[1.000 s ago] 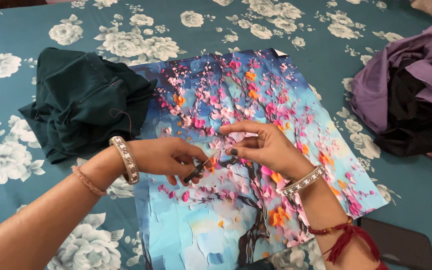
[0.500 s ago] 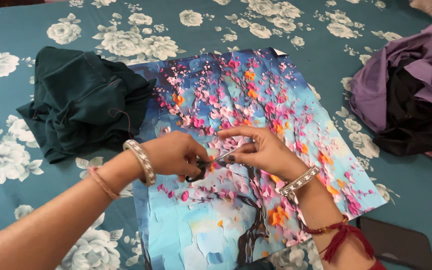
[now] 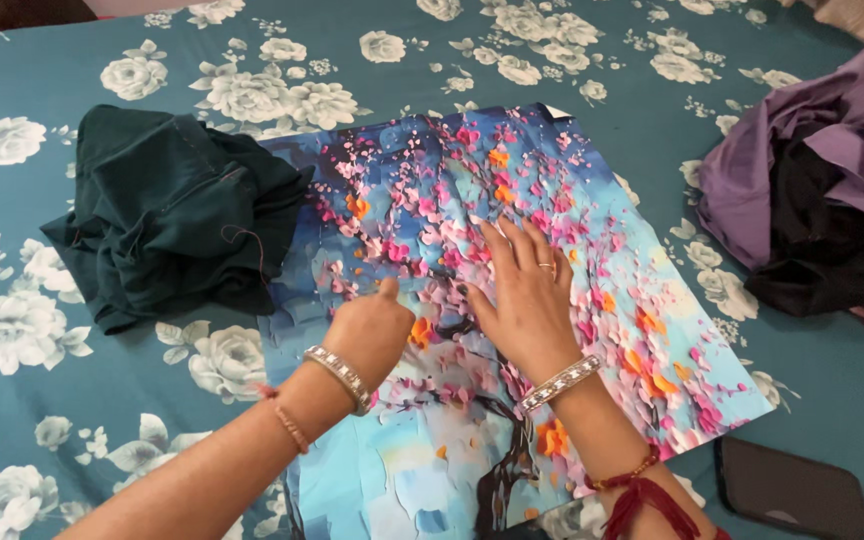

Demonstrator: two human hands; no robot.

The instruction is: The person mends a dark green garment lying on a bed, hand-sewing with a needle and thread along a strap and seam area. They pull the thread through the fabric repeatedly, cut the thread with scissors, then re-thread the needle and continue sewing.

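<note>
A printed cloth (image 3: 452, 210) with a pink-blossom tree on a blue ground lies flat on the bed. My right hand (image 3: 522, 295) rests palm down on it, fingers spread, with a ring on one finger and a bangle at the wrist. My left hand (image 3: 372, 328) sits just to its left on the cloth, curled into a fist with the thumb sticking up. The small dark scissors it held a moment ago are hidden inside the fist.
A crumpled dark green garment (image 3: 167, 215) with a loose thread lies left of the cloth. A heap of purple and black fabric (image 3: 817, 190) sits at the right. A dark flat phone (image 3: 792, 490) lies at the lower right. A teal floral bedsheet (image 3: 72, 330) covers everything.
Both hands have stopped working a thread with the scissors above the cloth. The right hand has opened and dropped flat onto the print; the left has closed into a fist beside it.
</note>
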